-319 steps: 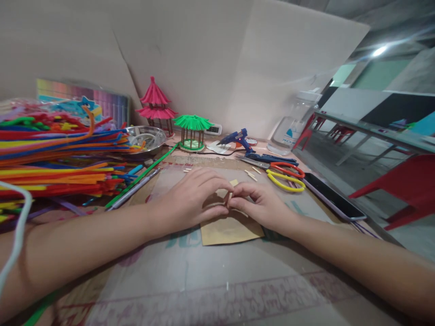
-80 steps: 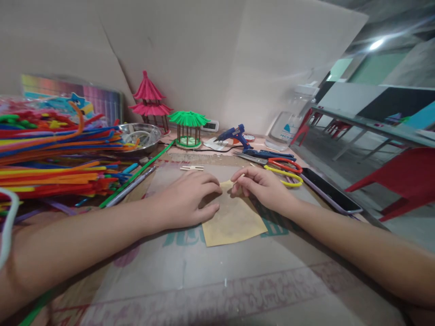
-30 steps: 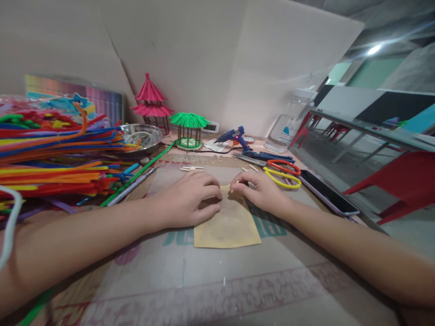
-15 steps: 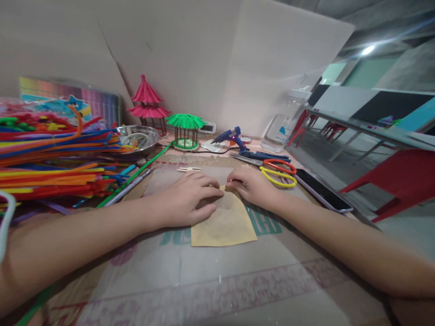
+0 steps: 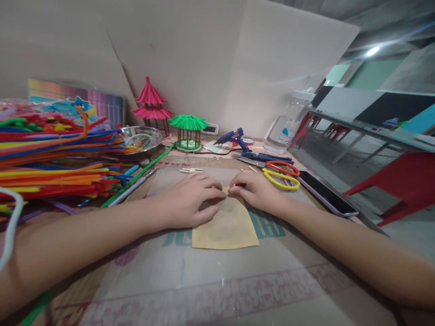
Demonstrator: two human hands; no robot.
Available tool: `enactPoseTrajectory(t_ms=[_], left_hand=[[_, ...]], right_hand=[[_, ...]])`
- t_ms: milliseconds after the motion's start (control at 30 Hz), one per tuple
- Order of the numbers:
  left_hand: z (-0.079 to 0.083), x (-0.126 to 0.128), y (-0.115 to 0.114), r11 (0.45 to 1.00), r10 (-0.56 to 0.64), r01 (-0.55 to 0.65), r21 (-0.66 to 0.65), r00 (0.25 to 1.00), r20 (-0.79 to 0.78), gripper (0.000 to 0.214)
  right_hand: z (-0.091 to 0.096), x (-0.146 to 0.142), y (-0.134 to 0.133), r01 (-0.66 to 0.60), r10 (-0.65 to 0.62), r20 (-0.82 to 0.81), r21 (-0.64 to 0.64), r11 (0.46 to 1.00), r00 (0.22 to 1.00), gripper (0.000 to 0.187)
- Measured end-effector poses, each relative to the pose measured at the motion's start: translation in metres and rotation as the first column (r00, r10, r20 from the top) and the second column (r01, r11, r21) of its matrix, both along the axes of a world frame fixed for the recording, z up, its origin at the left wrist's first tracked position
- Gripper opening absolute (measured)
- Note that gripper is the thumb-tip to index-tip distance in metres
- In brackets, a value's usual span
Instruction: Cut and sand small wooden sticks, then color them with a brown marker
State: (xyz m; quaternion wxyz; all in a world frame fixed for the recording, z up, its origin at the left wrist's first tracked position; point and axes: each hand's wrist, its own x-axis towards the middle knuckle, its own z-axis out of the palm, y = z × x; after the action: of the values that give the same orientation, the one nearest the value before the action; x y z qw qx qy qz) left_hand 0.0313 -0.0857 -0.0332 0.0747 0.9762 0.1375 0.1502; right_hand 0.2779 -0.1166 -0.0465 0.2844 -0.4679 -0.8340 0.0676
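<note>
My left hand [image 5: 188,201] lies on the left edge of a tan paper sheet [image 5: 226,228] with its fingers curled and the fingertips pressed down at the sheet's far corner. My right hand [image 5: 254,190] meets it there, fingers pinched on a small pale wooden stick that barely shows. Both forearms rest on the printed cardboard mat [image 5: 210,280]. A small joined piece of pale sticks [image 5: 191,170] lies just beyond my left hand.
A big pile of coloured pipe cleaners [image 5: 54,158] fills the left. Behind stand a metal bowl [image 5: 142,137], a pink pagoda model [image 5: 152,106] and a green pavilion model [image 5: 189,131]. A blue glue gun [image 5: 234,138], scissors [image 5: 280,174], a phone [image 5: 326,192] and a plastic jar [image 5: 288,124] lie right.
My right hand has come in from near the scissors to meet the left at the sheet's far corner. The tan sheet has turned a little. The stick assembly now lies beyond my left hand.
</note>
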Motion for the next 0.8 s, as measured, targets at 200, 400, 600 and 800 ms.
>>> enactPoseTrajectory(t_ms=[200,400,600,800], left_hand=[[-0.0005,-0.0005,-0.0002,1.000,0.014,-0.014,0.001,1.000,0.008,0.033],[-0.0020,-0.0006,0.0005,1.000,0.013,-0.013,0.000,1.000,0.014,0.032],[-0.0014,-0.0006,0.0002,1.000,0.014,-0.014,-0.002,1.000,0.017,0.031],[0.0003,0.0000,-0.0004,1.000,0.018,-0.018,0.011,1.000,-0.010,0.034]], right_hand=[[0.0006,0.0005,0.0012,0.073,-0.073,0.024,0.010,0.997,0.997,0.010],[0.0003,0.0011,0.0021,0.030,-0.030,-0.009,-0.021,0.999,1.000,0.009],[-0.0001,-0.0006,0.0003,0.043,-0.044,-0.029,-0.036,0.998,0.999,0.009],[0.0014,0.0003,-0.0005,0.075,-0.076,0.024,0.016,0.997,0.997,0.010]])
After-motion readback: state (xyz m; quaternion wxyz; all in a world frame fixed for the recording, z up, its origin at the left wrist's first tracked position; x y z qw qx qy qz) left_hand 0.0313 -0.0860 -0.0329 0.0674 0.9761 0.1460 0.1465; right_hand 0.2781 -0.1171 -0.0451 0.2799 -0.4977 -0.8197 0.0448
